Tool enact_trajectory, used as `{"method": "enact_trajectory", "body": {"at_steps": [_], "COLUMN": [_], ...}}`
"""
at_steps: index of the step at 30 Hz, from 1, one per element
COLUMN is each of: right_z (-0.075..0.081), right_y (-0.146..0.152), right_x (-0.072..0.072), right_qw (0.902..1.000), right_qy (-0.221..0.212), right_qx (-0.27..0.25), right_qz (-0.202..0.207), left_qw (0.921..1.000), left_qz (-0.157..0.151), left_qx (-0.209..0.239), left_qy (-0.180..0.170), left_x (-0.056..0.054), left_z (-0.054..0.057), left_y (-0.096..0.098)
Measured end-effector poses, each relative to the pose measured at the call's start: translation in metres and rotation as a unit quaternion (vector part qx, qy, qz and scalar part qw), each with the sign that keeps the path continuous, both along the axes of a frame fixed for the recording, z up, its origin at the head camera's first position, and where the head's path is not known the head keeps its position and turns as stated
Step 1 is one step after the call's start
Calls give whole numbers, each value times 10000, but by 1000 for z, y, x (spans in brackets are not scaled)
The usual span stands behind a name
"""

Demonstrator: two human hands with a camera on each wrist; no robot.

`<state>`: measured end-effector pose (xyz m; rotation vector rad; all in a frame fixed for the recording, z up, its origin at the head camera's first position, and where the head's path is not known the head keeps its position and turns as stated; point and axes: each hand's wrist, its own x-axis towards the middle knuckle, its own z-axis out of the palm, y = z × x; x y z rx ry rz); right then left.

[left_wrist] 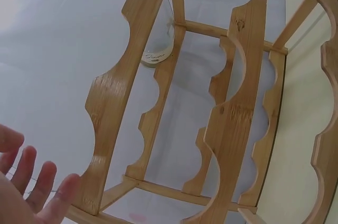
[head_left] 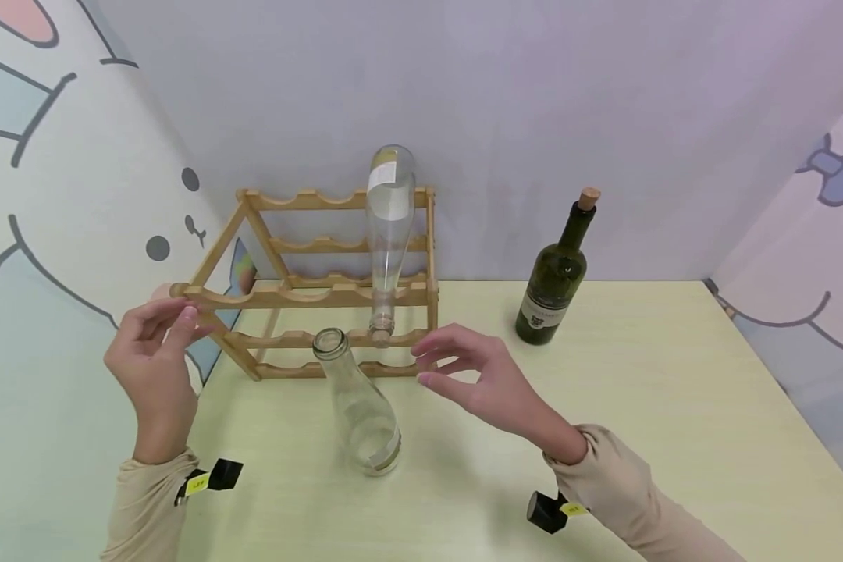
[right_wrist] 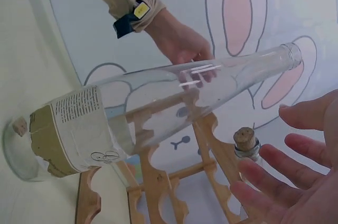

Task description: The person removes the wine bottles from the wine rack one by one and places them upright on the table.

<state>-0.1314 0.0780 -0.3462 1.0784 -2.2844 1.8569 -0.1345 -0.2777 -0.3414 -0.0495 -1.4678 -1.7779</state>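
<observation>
A wooden bottle rack (head_left: 337, 297) stands at the back left of the table. My left hand (head_left: 156, 339) is at its upper front left corner, fingers loosely bent; in the left wrist view a fingertip (left_wrist: 71, 182) meets or nearly meets the front rail. A clear glass bottle (head_left: 365, 421) without a stopper stands upright before the rack. To its right hovers my right hand (head_left: 481, 378), fingers spread and holding nothing. A cork-like piece (right_wrist: 20, 126) shows through this bottle's base; inside or behind, I cannot tell. Another clear bottle (head_left: 391, 211), corked, lies in the rack's right end, neck toward me.
A dark green wine bottle (head_left: 551, 289) with a cork (head_left: 588, 199) stands upright at the back right of the table (head_left: 646, 390). Behind the table rises a pale wall (head_left: 534, 101). Side walls with cartoon drawings (head_left: 77, 195) flank it.
</observation>
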Motion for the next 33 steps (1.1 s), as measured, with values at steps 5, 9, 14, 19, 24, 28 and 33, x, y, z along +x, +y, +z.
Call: {"method": "enact_trajectory", "body": {"at_steps": [5, 9, 14, 19, 24, 28, 33], "right_z": [4, 5, 3, 1, 0, -6, -18], "right_y": [-8, -16, -25, -34, -43, -50, -62], "right_x": [6, 10, 13, 16, 19, 18, 16], "right_qw": [9995, 9989, 9985, 9987, 9983, 9985, 9984], "right_qy": [245, 331, 383, 211, 87, 92, 247], "right_qx": [-9, 62, 118, 150, 305, 369, 390], "right_qz": [215, 321, 378, 437, 480, 397, 333], "left_qw": [9977, 9914, 9821, 9742, 9725, 9743, 9745], "left_qz": [603, 985, 857, 334, 109, 0, -98], "left_qx": [101, -120, -275, -299, -553, -602, -437], "left_qy": [-299, -856, -1653, -2214, -2260, -2172, -2198], "left_x": [-5, -11, -21, -35, -43, -45, -44], "left_z": [-1, -3, -7, -14, -19, -18, -13], "left_y": [-9, -18, -28, -33, -37, -38, -38]}}
